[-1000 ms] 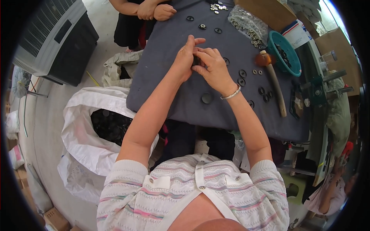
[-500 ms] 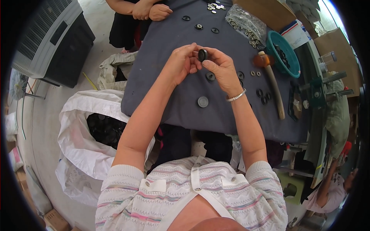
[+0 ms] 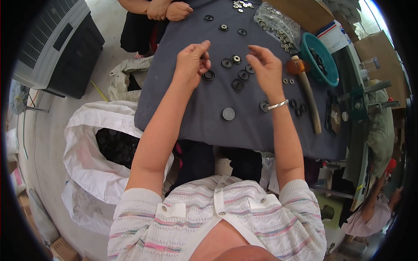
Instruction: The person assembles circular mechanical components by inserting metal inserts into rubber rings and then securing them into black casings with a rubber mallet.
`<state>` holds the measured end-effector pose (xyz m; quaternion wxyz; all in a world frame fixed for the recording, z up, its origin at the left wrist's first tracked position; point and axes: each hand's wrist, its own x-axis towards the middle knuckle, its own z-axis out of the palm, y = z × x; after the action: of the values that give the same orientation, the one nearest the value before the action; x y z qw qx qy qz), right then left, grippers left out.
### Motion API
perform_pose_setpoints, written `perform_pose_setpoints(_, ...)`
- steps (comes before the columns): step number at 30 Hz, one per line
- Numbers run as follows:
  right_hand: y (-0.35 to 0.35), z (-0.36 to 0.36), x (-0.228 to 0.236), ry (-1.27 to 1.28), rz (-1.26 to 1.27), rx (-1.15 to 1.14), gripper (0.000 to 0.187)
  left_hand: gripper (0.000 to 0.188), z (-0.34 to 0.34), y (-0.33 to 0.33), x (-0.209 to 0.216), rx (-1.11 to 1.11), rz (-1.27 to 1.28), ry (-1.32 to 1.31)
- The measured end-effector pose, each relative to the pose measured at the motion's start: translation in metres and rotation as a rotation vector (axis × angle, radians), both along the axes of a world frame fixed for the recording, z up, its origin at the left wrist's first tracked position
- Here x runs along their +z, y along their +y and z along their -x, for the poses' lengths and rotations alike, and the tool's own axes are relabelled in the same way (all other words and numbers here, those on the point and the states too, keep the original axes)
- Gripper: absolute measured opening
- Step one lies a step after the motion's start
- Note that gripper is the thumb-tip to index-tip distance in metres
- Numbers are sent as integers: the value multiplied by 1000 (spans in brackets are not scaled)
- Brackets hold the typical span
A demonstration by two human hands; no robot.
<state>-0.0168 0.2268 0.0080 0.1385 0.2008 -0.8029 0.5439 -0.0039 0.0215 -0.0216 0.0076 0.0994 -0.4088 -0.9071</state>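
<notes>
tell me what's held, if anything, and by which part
Nothing looks held: the right hand is open, the left hand loosely curled with nothing visible.

Your table [image 3: 202, 119] wears a dark grey cloth. Black discs [image 3: 237, 84] are scattered across its middle, a grey disc [image 3: 228, 114] nearer you. On your right lie a mallet [image 3: 311, 100], a teal basket [image 3: 332, 79] and a clear bag [image 3: 281, 21].

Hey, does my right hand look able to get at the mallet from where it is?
Probably yes: your right hand looks empty, and the mallet lies to its right, with just two small metal rings lying low between them.
</notes>
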Motion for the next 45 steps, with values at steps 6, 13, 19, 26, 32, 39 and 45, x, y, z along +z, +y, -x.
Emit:
perform_pose_setpoints(6,27,18,1,-127,-328,13,26,24,9,-7,-5,152,44,-22)
perform_pose_setpoints(13,5,27,1,88,-864,27,33,21,11,0,-5,168,262,6)
perform_pose_setpoints(19,-4,44,-11,104,-974,90,34,20,12,1,-2,168,217,-16)
perform_pose_setpoints(26,-13,33,-12,272,-903,39,30,12,16,0,-10,180,211,-6)
perform_pose_setpoints(32,-28,24,-15,185,-1014,114,29,10,16,-1,-9,167,219,-3)
perform_pose_setpoints(39,-16,28,-15,-142,-603,287,28,8,15,-3,-9,133,219,2)
perform_pose_setpoints(45,-11,25,-15,-339,-239,406,28,9,10,1,-4,137,218,-21)
